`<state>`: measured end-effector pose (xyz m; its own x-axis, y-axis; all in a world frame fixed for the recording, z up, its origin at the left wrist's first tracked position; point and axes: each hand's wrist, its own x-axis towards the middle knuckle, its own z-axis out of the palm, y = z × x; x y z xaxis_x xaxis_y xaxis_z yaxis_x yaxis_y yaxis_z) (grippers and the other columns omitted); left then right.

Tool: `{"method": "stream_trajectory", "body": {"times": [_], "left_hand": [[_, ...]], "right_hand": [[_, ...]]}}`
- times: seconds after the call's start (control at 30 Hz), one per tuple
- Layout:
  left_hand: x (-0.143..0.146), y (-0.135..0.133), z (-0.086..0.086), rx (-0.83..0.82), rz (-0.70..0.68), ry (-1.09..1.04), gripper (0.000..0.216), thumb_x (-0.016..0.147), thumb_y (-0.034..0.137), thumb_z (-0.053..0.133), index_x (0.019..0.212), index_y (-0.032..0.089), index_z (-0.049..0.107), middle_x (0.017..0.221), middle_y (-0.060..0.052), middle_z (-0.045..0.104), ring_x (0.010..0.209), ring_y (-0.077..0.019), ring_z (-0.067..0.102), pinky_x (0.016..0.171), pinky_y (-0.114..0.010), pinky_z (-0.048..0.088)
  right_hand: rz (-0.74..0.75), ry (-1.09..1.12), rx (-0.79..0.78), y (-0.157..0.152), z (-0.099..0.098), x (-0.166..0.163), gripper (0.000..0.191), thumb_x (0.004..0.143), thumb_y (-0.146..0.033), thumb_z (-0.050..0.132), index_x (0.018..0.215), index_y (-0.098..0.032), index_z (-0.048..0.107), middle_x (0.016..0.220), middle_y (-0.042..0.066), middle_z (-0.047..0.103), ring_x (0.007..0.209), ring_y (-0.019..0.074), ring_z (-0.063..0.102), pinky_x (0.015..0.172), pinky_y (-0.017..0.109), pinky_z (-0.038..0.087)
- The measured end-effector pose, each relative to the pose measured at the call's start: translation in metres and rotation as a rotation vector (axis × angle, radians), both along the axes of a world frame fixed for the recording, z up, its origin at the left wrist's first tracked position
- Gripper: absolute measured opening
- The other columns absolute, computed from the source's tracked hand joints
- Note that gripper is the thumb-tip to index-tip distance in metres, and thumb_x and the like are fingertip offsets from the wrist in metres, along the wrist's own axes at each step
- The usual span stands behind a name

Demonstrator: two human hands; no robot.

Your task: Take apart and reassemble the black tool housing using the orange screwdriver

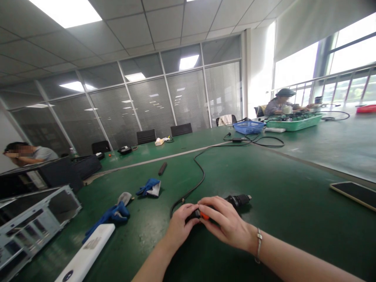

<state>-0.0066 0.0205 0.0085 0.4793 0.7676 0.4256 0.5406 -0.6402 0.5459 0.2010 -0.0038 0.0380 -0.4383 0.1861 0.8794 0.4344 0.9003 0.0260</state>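
Note:
Low over the green table, both my hands are closed around a black electric screwdriver [239, 200] with an orange part and a metal tip. My left hand [182, 225] pinches its black rear end between thumb and fingers. Over the orange section curl the fingers of my right hand [225, 221], hiding much of the tool's middle. Its tip points right, past my right hand. A black cable [202, 172] runs from near my left hand across the table toward the back. The fingertips of my two hands meet or nearly meet.
Blue-grey gloves [149, 187] and a dark bar [162, 168] lie ahead. At left are a white long box [88, 250] and a metal computer case [38, 227]. A phone [357, 192] lies right. Blue [249, 127] and green [296, 124] baskets stand farther back; two people sit beyond.

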Motion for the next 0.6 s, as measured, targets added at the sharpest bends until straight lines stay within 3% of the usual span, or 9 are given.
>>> {"method": "stream_trajectory", "body": {"times": [0.2, 0.43, 0.6], "left_hand": [[0.002, -0.008, 0.005, 0.071, 0.03, 0.178, 0.045, 0.082, 0.021, 0.066, 0.126, 0.026, 0.058, 0.131, -0.008, 0.057, 0.121, -0.0287, 0.052, 0.105, -0.046, 0.042], [0.007, -0.004, 0.003, 0.096, 0.039, 0.27, 0.05, 0.082, 0.011, 0.061, 0.131, 0.017, 0.053, 0.136, -0.012, 0.054, 0.126, -0.0279, 0.049, 0.109, -0.045, 0.039], [0.002, 0.001, 0.001, 0.058, 0.069, 0.222, 0.052, 0.079, 0.019, 0.069, 0.129, 0.024, 0.057, 0.133, -0.009, 0.057, 0.121, -0.027, 0.054, 0.107, -0.044, 0.041]], "right_hand": [[-0.024, 0.004, -0.056, 0.002, 0.0, -0.002, 0.038, 0.091, -0.017, 0.048, 0.129, -0.019, 0.046, 0.107, 0.012, 0.063, 0.091, 0.0201, 0.061, 0.078, 0.036, 0.053], [-0.02, 0.097, -0.12, 0.007, -0.004, -0.001, 0.044, 0.091, -0.017, 0.05, 0.134, -0.02, 0.041, 0.108, 0.011, 0.064, 0.095, 0.0207, 0.063, 0.081, 0.035, 0.055], [-0.028, 0.156, -0.214, 0.011, -0.004, 0.002, 0.047, 0.091, -0.019, 0.05, 0.137, -0.022, 0.039, 0.108, 0.01, 0.064, 0.096, 0.021, 0.064, 0.082, 0.036, 0.056]]}}
